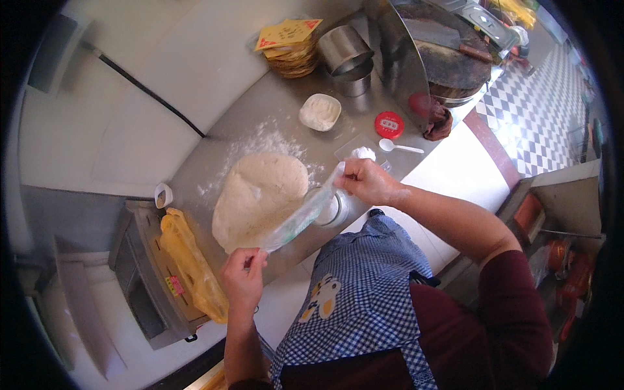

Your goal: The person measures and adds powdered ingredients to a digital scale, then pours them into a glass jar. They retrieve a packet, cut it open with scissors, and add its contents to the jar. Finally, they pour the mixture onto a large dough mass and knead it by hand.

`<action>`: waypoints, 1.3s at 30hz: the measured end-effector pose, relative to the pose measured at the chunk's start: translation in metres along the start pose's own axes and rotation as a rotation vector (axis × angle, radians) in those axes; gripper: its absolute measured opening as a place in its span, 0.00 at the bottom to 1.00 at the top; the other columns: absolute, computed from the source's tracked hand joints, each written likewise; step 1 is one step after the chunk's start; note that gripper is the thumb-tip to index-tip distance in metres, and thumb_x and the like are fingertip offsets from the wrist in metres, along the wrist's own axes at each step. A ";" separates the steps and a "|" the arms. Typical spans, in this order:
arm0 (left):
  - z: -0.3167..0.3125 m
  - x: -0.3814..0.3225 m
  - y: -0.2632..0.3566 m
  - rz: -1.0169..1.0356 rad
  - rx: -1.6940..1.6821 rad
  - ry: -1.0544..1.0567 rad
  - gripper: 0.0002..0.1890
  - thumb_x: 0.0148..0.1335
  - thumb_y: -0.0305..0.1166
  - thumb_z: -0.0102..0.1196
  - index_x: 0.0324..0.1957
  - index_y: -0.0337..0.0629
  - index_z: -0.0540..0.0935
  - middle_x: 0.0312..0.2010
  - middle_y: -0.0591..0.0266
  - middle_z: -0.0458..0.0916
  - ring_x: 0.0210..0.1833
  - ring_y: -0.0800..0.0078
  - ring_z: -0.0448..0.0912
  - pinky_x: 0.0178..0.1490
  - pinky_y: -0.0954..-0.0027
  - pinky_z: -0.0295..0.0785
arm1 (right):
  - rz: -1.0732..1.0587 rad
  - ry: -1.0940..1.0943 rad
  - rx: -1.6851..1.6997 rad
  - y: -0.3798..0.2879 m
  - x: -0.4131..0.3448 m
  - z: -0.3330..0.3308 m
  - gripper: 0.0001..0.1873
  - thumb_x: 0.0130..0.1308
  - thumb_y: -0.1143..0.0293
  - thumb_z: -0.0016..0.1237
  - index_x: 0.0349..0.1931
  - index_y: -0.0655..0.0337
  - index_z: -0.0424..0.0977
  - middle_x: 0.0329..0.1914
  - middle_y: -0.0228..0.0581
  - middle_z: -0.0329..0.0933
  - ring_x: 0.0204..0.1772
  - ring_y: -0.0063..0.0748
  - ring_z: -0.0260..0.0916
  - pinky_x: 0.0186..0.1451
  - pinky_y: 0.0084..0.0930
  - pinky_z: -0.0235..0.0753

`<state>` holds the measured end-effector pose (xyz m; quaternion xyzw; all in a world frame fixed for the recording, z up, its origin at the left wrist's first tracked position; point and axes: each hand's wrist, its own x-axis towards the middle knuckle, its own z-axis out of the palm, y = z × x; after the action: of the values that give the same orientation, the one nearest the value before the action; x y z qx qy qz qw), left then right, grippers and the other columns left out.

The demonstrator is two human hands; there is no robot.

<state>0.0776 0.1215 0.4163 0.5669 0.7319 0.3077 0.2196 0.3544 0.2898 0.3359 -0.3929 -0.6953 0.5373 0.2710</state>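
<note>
A clear plastic bag [302,214] with green print is stretched between my two hands. My left hand [244,273] pinches its near end, and my right hand [368,181] grips the far end. Beyond the bag a large pale mass of dough [258,195] lies on the steel worktop [287,139], with flour scattered around its far side. Partly behind the bag stands a glass jar [333,210] with white contents. Close to my right hand, a white heap [363,153] rests on a small clear plastic sheet or bag.
Past the dough are a white bowl of flour [320,112], a red lid [389,125] and a white spoon [402,146]. Metal cylinders [345,48] and stacked yellow paper [288,46] stand behind. A cleaver [431,34] lies on a round chopping block [448,63]. Yellow plastic [192,263] lies left.
</note>
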 end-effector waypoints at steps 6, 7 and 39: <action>-0.003 0.001 0.002 -0.008 0.013 -0.003 0.03 0.61 0.21 0.59 0.32 0.33 0.79 0.24 0.62 0.81 0.27 0.79 0.78 0.33 0.78 0.72 | -0.054 0.050 0.014 0.006 0.004 0.004 0.10 0.64 0.70 0.56 0.32 0.72 0.77 0.31 0.51 0.76 0.36 0.40 0.76 0.40 0.32 0.74; -0.002 0.001 0.000 -0.003 0.014 0.007 0.04 0.59 0.22 0.60 0.31 0.33 0.79 0.24 0.61 0.81 0.26 0.77 0.79 0.32 0.76 0.73 | -0.018 0.026 0.025 0.004 0.004 0.002 0.10 0.64 0.70 0.56 0.32 0.72 0.77 0.30 0.51 0.76 0.36 0.40 0.76 0.40 0.33 0.74; 0.005 -0.001 -0.008 -0.137 -0.154 0.005 0.05 0.66 0.26 0.55 0.34 0.35 0.77 0.24 0.56 0.84 0.25 0.74 0.83 0.31 0.72 0.76 | 0.004 0.009 0.065 0.007 0.002 0.010 0.10 0.65 0.69 0.57 0.36 0.70 0.80 0.33 0.47 0.79 0.38 0.34 0.77 0.44 0.31 0.76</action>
<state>0.0759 0.1204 0.4071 0.4961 0.7437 0.3489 0.2811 0.3473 0.2870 0.3262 -0.3877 -0.6756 0.5583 0.2856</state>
